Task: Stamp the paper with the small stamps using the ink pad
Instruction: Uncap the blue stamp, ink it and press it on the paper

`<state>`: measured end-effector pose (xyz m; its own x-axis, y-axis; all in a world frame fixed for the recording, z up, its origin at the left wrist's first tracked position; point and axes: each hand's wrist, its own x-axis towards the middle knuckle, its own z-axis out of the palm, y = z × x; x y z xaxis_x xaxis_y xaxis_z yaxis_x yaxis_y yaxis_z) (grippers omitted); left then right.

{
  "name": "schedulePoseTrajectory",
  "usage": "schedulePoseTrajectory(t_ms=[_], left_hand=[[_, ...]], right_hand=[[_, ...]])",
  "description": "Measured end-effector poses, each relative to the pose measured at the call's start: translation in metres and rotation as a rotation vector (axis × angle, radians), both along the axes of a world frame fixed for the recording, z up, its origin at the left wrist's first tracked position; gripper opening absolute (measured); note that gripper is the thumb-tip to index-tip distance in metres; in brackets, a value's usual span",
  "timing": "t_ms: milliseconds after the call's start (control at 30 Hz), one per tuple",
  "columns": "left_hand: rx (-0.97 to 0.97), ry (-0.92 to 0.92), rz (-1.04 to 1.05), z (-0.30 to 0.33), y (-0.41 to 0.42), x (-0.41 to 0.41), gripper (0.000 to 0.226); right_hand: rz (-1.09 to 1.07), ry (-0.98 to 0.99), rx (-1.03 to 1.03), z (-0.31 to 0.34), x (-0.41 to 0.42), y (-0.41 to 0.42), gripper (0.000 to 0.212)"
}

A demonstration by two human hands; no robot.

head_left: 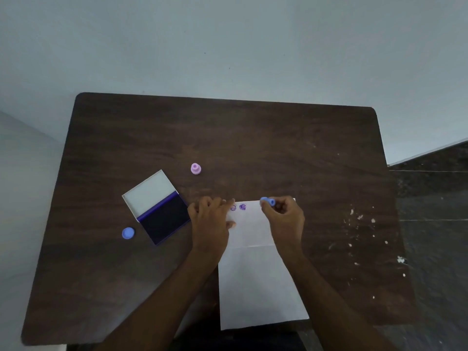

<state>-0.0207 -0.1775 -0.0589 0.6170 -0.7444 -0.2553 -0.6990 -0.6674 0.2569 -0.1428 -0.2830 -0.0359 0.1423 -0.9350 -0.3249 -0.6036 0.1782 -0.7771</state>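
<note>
A white sheet of paper (255, 279) lies on the dark wooden table, with two purple stamp marks (238, 207) near its far edge. My left hand (211, 219) rests flat on the paper's left side, fingers spread, holding nothing. My right hand (285, 216) grips a small blue stamp (267, 201) tilted on its side just above the paper's far edge, right of the marks. The open ink pad (164, 219) with its white lid sits to the left. A pink stamp (195, 168) stands farther back. A blue cap (128, 233) lies left of the pad.
The table (253, 148) has rounded corners and stands against a pale wall. White flecks (359, 219) are scattered on its right side. Dark tiled floor shows to the right. The paper's near edge overhangs the table's front.
</note>
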Motion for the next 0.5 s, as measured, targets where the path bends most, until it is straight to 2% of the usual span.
schedulePoseTrajectory(t_ms=[200, 367, 500], left_hand=[[0.033, 0.008, 0.02, 0.003, -0.002, -0.001, 0.076], [-0.005, 0.041, 0.073, 0.008, -0.001, -0.002, 0.075], [-0.049, 0.088, 0.114, 0.013, 0.007, -0.001, 0.07]], right_hand=[[-0.023, -0.051, 0.085, -0.004, -0.006, -0.001, 0.017], [-0.019, -0.089, 0.153, -0.007, -0.005, 0.006, 0.02], [-0.028, -0.143, 0.184, -0.005, -0.001, 0.01, 0.011]])
